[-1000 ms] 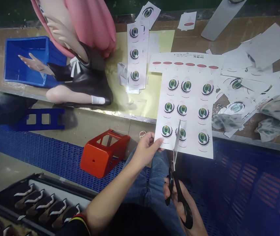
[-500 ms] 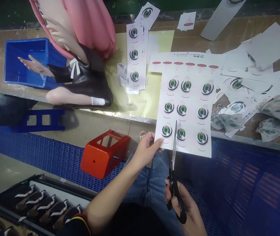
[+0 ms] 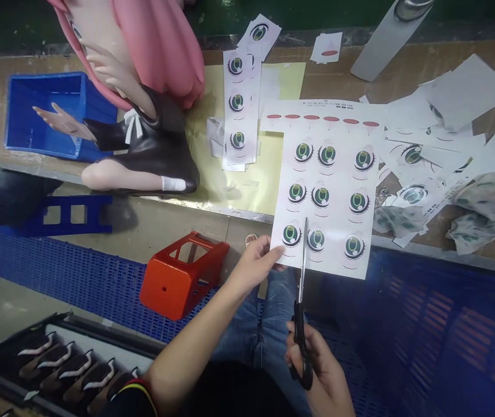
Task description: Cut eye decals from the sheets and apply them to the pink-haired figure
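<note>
Smooth white paper with a slight sheen formed the sheet point(image 3: 343, 179), while the scissors point(image 3: 302, 281) showed bright metal blades and black plastic-looking handles. Far left, the smooth figure point(image 3: 152, 121) wore a glossy black dress point(image 3: 156, 159) and satiny pink hair point(image 3: 160, 52) beside a shiny blue plastic bin point(image 3: 24, 116). Nearer, a stool point(image 3: 164, 289) gleamed in slick red plastic. The bench point(image 3: 330, 81) looked like scuffed wood; the jeans point(image 3: 276, 324) were matt, faded denim.

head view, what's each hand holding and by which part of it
The left hand holds the printed sheet by its near left corner; the right hand holds the scissors by their black handles.
</note>
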{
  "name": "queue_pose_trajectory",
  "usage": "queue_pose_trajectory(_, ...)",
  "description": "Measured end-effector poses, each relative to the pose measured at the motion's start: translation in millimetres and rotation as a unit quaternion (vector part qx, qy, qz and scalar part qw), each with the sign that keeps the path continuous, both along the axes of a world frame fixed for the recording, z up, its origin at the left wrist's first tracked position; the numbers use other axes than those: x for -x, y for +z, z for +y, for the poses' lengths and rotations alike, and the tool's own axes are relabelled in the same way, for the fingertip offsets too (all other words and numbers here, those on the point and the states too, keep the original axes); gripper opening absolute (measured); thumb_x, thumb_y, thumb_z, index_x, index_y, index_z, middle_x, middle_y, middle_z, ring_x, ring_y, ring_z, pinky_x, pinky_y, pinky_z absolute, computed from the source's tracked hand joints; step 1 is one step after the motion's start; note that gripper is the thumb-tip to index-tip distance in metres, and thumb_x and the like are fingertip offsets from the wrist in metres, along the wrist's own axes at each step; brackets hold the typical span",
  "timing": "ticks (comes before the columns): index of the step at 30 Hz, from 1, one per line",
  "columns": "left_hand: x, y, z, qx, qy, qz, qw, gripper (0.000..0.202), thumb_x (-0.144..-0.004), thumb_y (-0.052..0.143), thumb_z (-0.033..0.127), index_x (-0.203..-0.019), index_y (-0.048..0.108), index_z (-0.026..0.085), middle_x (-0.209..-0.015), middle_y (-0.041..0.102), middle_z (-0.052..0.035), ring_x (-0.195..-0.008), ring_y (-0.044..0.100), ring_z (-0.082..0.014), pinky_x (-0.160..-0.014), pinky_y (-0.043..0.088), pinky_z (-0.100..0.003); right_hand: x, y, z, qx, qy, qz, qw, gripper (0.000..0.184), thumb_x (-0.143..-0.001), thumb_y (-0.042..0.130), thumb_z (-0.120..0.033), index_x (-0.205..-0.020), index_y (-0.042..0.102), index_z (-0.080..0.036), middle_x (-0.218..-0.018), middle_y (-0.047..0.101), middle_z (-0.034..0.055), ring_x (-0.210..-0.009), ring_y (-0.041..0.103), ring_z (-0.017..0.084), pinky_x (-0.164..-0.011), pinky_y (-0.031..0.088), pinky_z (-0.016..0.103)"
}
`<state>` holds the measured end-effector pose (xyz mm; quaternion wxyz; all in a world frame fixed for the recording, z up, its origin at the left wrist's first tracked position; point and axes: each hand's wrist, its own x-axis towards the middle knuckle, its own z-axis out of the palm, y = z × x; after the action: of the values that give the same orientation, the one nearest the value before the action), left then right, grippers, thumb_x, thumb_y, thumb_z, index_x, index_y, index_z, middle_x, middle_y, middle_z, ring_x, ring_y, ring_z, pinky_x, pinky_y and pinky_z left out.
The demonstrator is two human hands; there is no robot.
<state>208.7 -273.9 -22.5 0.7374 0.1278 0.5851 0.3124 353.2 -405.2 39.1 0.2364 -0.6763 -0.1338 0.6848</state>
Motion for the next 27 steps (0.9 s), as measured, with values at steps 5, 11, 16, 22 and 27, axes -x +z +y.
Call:
queue_pose_trajectory(5,1,-2.6,14,0.023,-0.020,-0.029,0.999,0.053,-0.073,0.075,0.065,-0.089,0.072,0.014,-0.083,0.074,-0.0083,-0.074,0.068,-0.0192,-0.060,0.053,-0.026,-3,-8.6,-6,-0.022,0.040,0.010,0.999,0.047,-0.083,0.070,-0.061,-0.109,0.069,-0.021,-0.083,0.062,0.0031,-0.071,0.056,0.016,-0.068,0.050,0.026)
queue_pose_trajectory(11,-2,-15.8,20,0.013,-0.020,0.013,1.000,0.050,-0.063,0.087,0.054,-0.090,0.077,0.013,-0.087,0.078,-0.0090,-0.077,0.070,-0.0217,-0.069,0.056,-0.030,-5,-24.7,-11,-0.049,0.061,0.071,0.994,0.045,-0.086,0.067,-0.058,-0.115,0.066,-0.023,-0.082,0.061,0.0032,-0.072,0.057,0.016,-0.071,0.052,0.027)
queue_pose_trajectory(16,2,-7.4,17,0.007,-0.053,0.005,0.999,0.049,-0.064,0.086,0.054,-0.089,0.079,0.012,-0.085,0.078,-0.0101,-0.073,0.071,-0.0226,-0.066,0.056,-0.031,1,-28.9,14,-0.069,0.051,0.065,0.994,0.052,-0.085,0.065,-0.064,-0.113,0.066,-0.020,-0.076,0.058,0.0034,-0.069,0.055,0.015,-0.065,0.052,0.026)
queue_pose_trajectory(22,5,-5.8,16,0.006,-0.074,0.012,0.997,0.048,-0.065,0.084,0.056,-0.087,0.079,0.014,-0.085,0.078,-0.0097,-0.077,0.070,-0.0233,-0.068,0.056,-0.031,8,-27.8,32,-0.089,0.035,0.036,0.995,0.055,-0.080,0.068,-0.067,-0.107,0.069,-0.019,-0.071,0.058,0.0028,-0.065,0.055,0.015,-0.063,0.052,0.027)
queue_pose_trajectory(27,8,-7.2,19,0.010,-0.087,0.011,0.996,0.054,-0.064,0.083,0.058,-0.092,0.079,0.012,-0.087,0.078,-0.0113,-0.080,0.070,-0.0248,-0.072,0.056,-0.033,3,-31.3,30,-0.087,0.051,0.028,0.995,0.052,-0.080,0.070,-0.064,-0.108,0.069,-0.019,-0.078,0.063,0.0046,-0.068,0.059,0.016,-0.062,0.052,0.026)
